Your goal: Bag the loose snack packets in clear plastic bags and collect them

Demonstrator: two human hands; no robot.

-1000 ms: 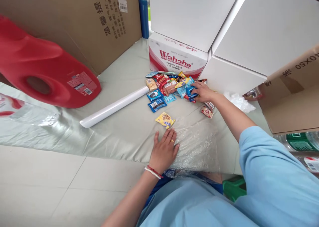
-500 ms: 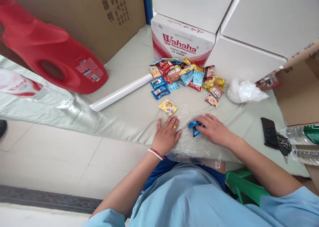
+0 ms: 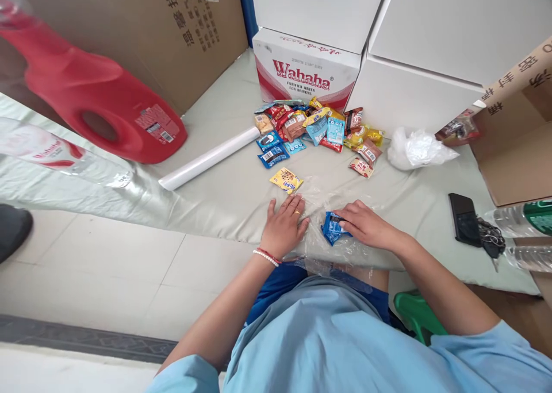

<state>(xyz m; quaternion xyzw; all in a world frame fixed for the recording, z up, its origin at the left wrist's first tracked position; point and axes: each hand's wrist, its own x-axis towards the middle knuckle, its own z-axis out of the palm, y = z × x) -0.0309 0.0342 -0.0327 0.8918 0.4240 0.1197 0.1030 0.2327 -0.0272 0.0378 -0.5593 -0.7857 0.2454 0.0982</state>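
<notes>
Pinching one blue packet (image 3: 331, 230) | right fingers (image 3: 347, 218) closed | left hand (image 3: 283, 227) flat, spread

Two hands are in view, the left hand (image 3: 283, 227) and the right hand (image 3: 364, 226). One blue snack packet (image 3: 331, 228) lies at the right fingers and one yellow packet (image 3: 286, 180) just beyond the left fingers. Farther beyond sit one heap of snack packets (image 3: 314, 130), one white roll (image 3: 210, 157), one red jug (image 3: 92, 103), one phone (image 3: 463, 218) and one crumpled plastic bag (image 3: 416, 149).

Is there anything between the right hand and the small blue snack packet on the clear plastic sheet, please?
Nothing visible: the right hand already touches the small blue snack packet, which lies on the clear plastic sheet.
</notes>
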